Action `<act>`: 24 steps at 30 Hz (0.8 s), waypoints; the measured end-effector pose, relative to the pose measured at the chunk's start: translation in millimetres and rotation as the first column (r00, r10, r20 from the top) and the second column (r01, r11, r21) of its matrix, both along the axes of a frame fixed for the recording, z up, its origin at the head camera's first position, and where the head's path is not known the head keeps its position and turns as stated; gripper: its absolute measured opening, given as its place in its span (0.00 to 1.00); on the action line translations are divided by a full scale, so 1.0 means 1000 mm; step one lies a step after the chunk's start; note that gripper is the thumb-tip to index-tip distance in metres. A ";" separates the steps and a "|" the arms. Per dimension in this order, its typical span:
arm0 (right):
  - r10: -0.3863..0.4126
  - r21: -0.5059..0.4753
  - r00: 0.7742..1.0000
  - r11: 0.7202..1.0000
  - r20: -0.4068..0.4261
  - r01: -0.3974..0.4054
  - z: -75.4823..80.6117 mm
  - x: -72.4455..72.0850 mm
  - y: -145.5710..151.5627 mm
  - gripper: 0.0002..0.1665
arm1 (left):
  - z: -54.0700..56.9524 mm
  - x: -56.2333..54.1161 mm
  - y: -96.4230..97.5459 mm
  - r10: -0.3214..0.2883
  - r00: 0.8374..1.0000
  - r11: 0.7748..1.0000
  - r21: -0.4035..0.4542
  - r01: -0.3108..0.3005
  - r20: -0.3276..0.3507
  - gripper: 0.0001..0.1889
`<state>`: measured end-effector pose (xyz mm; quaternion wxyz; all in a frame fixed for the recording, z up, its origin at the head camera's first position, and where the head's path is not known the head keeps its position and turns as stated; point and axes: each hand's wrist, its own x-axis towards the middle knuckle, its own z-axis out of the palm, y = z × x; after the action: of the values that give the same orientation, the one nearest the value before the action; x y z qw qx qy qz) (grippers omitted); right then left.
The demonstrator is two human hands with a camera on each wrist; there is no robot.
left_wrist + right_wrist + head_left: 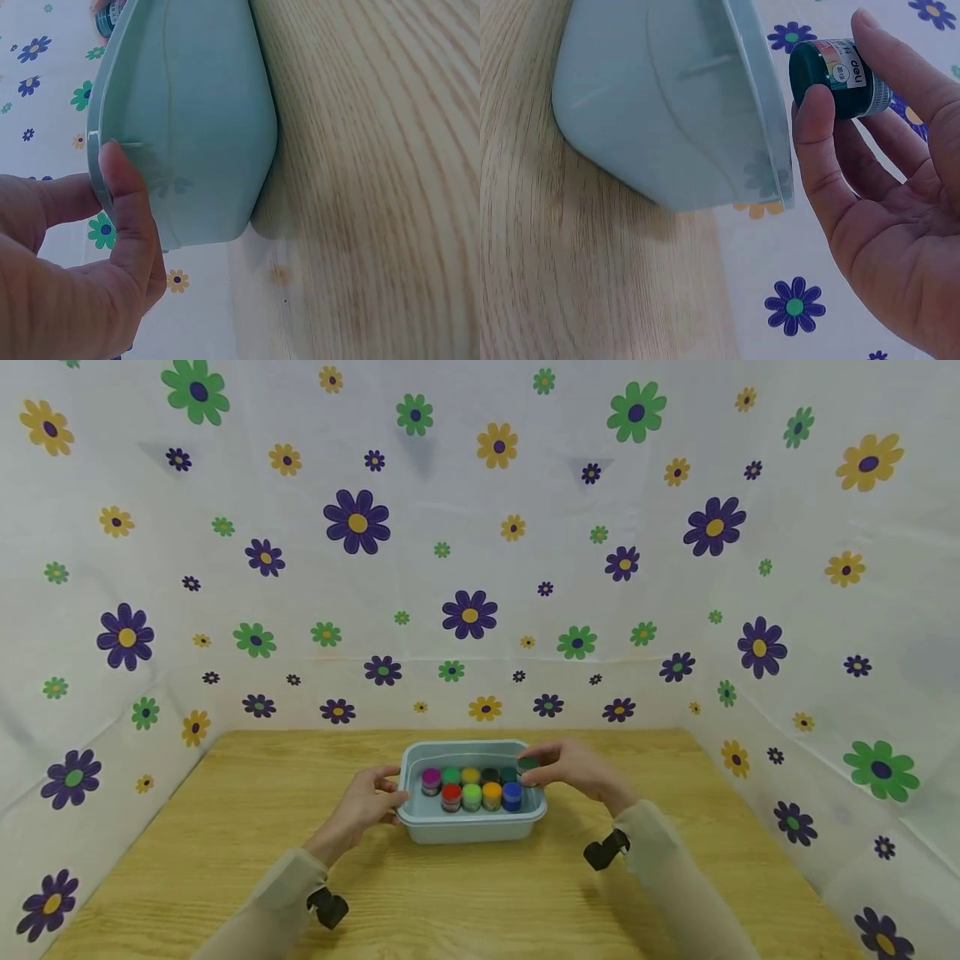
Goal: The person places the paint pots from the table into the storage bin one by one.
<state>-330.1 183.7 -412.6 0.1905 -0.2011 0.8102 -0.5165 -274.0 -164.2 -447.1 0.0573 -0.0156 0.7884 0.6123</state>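
Note:
A pale blue plastic basin (472,832) sits on the wooden table. My left hand (362,807) grips its left end, thumb and fingers on either side of the rim, as the left wrist view shows. Over the basin's right end, my right hand (581,770) pinches a small dark green paint jar (840,79) with a printed label. That jar is above the rim and tilted on its side in the right wrist view. Inside the basin stand several similar jars in two rows, among them a purple jar (431,780), a red jar (452,797) and a blue jar (512,796).
Wood-grain tabletop (262,802) surrounds the basin. A white flower-printed cloth (420,643) encloses the table at the back and both sides. Black wrist cameras are strapped over both sleeves.

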 end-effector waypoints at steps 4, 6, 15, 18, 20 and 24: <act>0.030 0.015 1.000 0.999 -0.005 -0.029 0.001 0.002 -0.011 0.30 | -0.002 0.000 -0.001 0.003 1.000 1.000 0.013 -0.003 0.008 0.28; 0.042 0.019 0.999 0.999 -0.003 -0.042 0.001 0.002 -0.016 0.30 | -0.003 -0.001 -0.001 0.005 1.000 1.000 0.019 -0.005 0.015 0.28; 0.057 0.026 0.998 0.998 -0.027 -0.056 -0.003 0.004 -0.043 0.30 | -0.003 -0.002 -0.004 -0.001 1.000 0.999 0.044 0.000 0.023 0.31; 0.058 0.025 0.998 0.998 -0.030 -0.057 -0.005 0.003 -0.051 0.28 | -0.003 -0.001 -0.004 -0.007 1.000 0.999 0.046 0.006 0.020 0.31; 0.063 0.033 0.997 0.998 -0.037 -0.062 -0.005 0.003 -0.055 0.27 | -0.002 -0.001 -0.004 -0.008 1.000 0.999 0.049 0.007 0.023 0.31; 0.077 0.022 0.996 0.997 -0.042 -0.076 -0.010 0.004 -0.066 0.26 | -0.002 -0.001 -0.002 -0.008 1.000 0.999 0.043 0.006 0.025 0.31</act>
<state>-326.4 117.3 -422.2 0.1946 -0.2412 0.8110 -0.4963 -275.3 -166.5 -449.2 0.0696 -0.0192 0.7742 0.6288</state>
